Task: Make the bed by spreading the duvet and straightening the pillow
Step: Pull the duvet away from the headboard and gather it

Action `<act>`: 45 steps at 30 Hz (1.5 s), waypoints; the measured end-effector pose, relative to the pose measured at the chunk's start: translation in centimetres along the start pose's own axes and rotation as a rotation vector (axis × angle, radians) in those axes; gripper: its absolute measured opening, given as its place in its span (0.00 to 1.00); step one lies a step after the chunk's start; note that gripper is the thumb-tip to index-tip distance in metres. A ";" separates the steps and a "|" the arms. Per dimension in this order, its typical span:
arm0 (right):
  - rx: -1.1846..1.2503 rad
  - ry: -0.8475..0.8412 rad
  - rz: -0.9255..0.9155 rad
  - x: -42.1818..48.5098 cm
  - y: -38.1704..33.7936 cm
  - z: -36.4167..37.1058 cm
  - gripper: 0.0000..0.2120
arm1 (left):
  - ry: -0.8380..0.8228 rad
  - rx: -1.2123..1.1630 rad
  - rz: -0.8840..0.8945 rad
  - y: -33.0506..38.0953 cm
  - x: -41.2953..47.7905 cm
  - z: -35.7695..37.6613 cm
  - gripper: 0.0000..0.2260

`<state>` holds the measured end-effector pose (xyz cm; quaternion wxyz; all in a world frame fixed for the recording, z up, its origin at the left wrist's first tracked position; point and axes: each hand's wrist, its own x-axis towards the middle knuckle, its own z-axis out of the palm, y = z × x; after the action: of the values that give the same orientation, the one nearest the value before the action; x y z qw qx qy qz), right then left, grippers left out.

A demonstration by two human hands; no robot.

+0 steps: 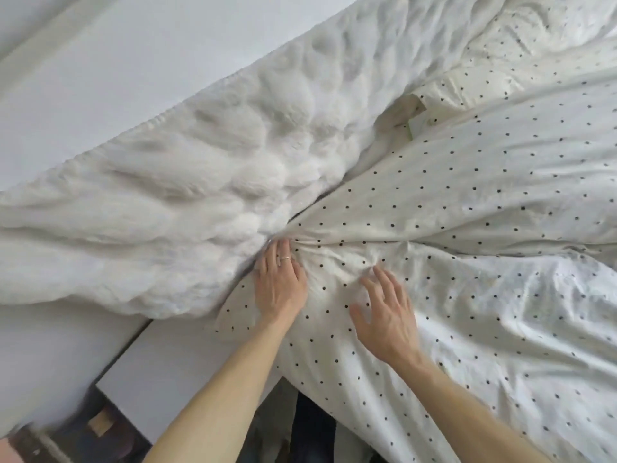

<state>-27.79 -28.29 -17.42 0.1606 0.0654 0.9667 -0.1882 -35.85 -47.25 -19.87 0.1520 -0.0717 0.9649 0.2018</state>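
Note:
A white duvet with small black dots [467, 202] lies crumpled across the right and lower part of the view, with creases running to one gathered point. Beside it on the left a fluffy white blanket [187, 182] covers the bed up to the wall. My left hand [280, 282], wearing a ring, lies flat on the dotted fabric with its fingertips pushed into the seam where the duvet meets the fluffy blanket. My right hand [387, 315] rests on the duvet just to the right, fingers spread, holding nothing. I cannot make out a pillow.
A white wall [140, 61] runs behind the bed at the upper left. A white panel [173, 372] of the bed frame or a side unit sits below the fluffy blanket. Dark floor with some clutter [100, 429] shows at the bottom left.

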 end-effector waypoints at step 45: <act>1.446 1.196 1.660 -59.2 61.5 9.1 0.42 | -0.597 0.873 1.737 48.1 -59.1 45.8 0.27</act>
<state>41.94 20.93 -26.67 -0.3054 0.8022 0.2309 -0.4581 22.44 19.80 -23.10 0.2004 0.7691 0.5954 -0.1177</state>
